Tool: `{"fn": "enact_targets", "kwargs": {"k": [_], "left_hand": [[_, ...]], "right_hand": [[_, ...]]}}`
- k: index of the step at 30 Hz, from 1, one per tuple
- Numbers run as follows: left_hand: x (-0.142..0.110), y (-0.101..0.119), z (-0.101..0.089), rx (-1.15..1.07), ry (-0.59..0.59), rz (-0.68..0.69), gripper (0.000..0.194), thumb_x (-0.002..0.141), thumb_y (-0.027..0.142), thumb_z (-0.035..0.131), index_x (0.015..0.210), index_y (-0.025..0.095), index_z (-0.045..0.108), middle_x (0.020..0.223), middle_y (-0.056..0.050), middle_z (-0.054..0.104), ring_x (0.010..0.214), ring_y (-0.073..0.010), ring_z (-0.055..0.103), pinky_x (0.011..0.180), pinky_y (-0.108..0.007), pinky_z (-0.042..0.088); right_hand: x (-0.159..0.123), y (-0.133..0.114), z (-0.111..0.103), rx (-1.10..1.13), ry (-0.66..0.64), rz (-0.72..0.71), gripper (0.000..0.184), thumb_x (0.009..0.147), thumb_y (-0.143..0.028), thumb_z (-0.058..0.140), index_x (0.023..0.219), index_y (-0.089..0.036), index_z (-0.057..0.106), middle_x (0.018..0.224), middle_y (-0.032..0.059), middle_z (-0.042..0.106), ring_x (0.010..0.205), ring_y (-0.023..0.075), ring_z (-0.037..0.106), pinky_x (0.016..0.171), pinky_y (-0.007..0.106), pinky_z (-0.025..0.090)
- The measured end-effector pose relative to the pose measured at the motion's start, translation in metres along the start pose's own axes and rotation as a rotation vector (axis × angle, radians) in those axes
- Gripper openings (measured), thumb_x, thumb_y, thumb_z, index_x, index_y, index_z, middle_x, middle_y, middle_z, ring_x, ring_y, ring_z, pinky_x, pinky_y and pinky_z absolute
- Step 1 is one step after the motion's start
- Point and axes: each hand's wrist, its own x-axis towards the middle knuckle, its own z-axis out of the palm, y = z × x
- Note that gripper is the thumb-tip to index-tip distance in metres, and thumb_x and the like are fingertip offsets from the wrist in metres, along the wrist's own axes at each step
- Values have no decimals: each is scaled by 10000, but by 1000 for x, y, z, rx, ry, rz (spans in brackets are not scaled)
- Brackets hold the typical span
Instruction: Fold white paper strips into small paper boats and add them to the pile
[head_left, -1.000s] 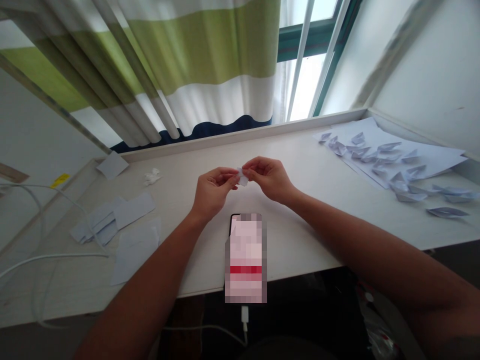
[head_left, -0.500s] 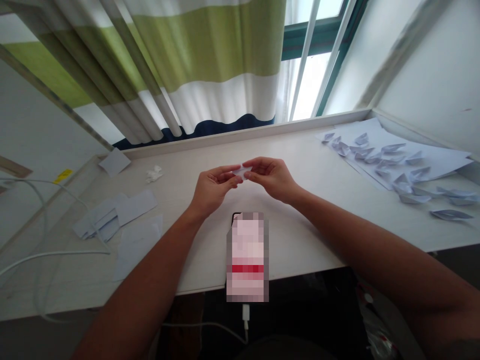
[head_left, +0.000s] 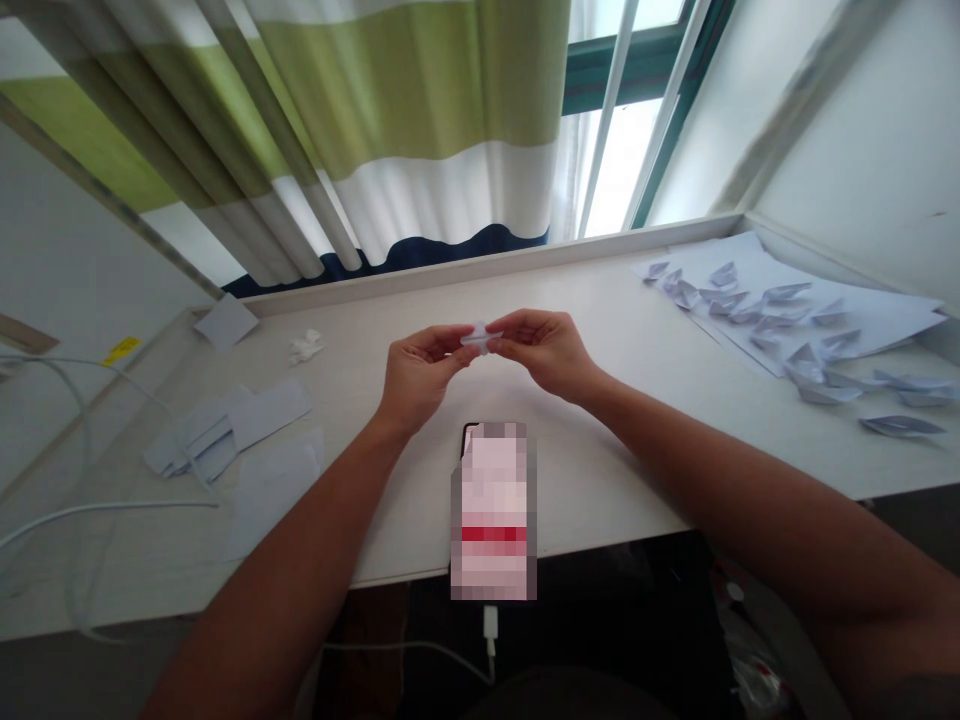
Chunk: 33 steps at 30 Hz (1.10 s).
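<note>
A small piece of folded white paper [head_left: 481,338] is held above the middle of the desk, between both hands. My left hand [head_left: 426,372] pinches its left end between thumb and fingers. At its right end, my right hand [head_left: 546,348] grips it the same way. The fingertips cover parts of the paper, so its full shape is hard to make out. Below the hands, a phone [head_left: 493,510] with a blurred screen lies at the desk's front edge.
Several folded paper boats [head_left: 806,370] spread over white sheets [head_left: 862,315] at the right. Paper pieces [head_left: 274,412] and a crumpled tissue [head_left: 306,346] lie at the left, near a white cable [head_left: 112,508]. A charging plug [head_left: 490,624] sits below the phone. Raised boards [head_left: 480,268] border the desk's back.
Both hands have shifted slightly, the left a little outward. More of the folded paper now shows between the fingertips, and it looks more spread out.
</note>
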Motion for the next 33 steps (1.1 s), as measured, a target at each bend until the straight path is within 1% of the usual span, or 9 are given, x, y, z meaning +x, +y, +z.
{"fn": "enact_targets", "kwargs": {"k": [3, 8, 14, 18, 21, 24, 28, 30, 33], "left_hand": [[-1, -1, -2, 46, 13, 23, 315, 700, 339, 1013, 965, 221, 890, 973, -72, 869, 918, -240, 821, 946, -427, 681], [-2, 0, -8, 276, 29, 134, 208, 803, 354, 946, 980, 255, 901, 1010, -62, 875, 952, -280, 828, 979, -460, 673], [-1, 3, -8, 427, -18, 268, 93, 880, 311, 856, 954, 275, 899, 1012, -52, 873, 958, -267, 808, 902, -399, 653], [-1, 1, -5, 445, 3, 278, 73, 898, 293, 836, 925, 257, 892, 971, -52, 872, 900, -249, 808, 898, -388, 649], [-2, 1, -3, 455, 7, 265, 116, 897, 347, 852, 924, 237, 877, 951, -55, 867, 867, -234, 803, 857, -369, 657], [-3, 1, -2, 413, -22, 248, 197, 886, 411, 881, 941, 223, 864, 937, -57, 861, 837, -218, 801, 821, -349, 662], [-4, 1, -3, 301, -63, 216, 186, 855, 391, 915, 925, 223, 870, 918, -53, 859, 850, -215, 810, 844, -350, 669], [-3, 1, -3, 228, -74, 159, 201, 819, 386, 942, 895, 215, 868, 897, -57, 856, 848, -221, 812, 849, -365, 674], [-2, 4, -3, 121, -88, 45, 259, 738, 386, 993, 842, 195, 853, 857, -64, 847, 822, -222, 810, 847, -380, 676]], "right_hand": [[0, -1, 0, -74, 27, -35, 353, 767, -508, 965, 968, -238, 861, 969, 49, 855, 930, 242, 810, 932, 465, 681], [-2, -3, 2, -175, 53, -73, 286, 798, -498, 946, 904, -245, 866, 932, 49, 859, 906, 252, 807, 904, 470, 672], [-4, -1, 3, -304, 59, -102, 132, 906, -388, 865, 903, -256, 853, 899, 38, 842, 861, 239, 780, 872, 450, 629], [-4, -2, 3, -454, 65, -148, 97, 967, -310, 793, 901, -246, 824, 898, 36, 817, 853, 222, 751, 841, 414, 603], [-3, -4, 2, -510, 44, -198, 113, 984, -319, 770, 921, -228, 794, 964, 53, 803, 904, 220, 743, 848, 407, 603], [-2, -5, 1, -437, -12, -147, 198, 968, -396, 794, 971, -198, 782, 976, 72, 811, 907, 220, 754, 867, 413, 619], [-1, -5, 0, -245, -69, 15, 377, 887, -534, 864, 971, -173, 791, 866, 73, 809, 788, 203, 744, 766, 385, 630], [0, -5, 0, -155, -81, 71, 406, 831, -545, 910, 929, -170, 787, 809, 61, 799, 756, 193, 737, 743, 371, 632], [1, -6, 1, -83, -81, 104, 399, 773, -501, 961, 882, -163, 781, 778, 56, 796, 757, 188, 742, 745, 359, 636]]}}
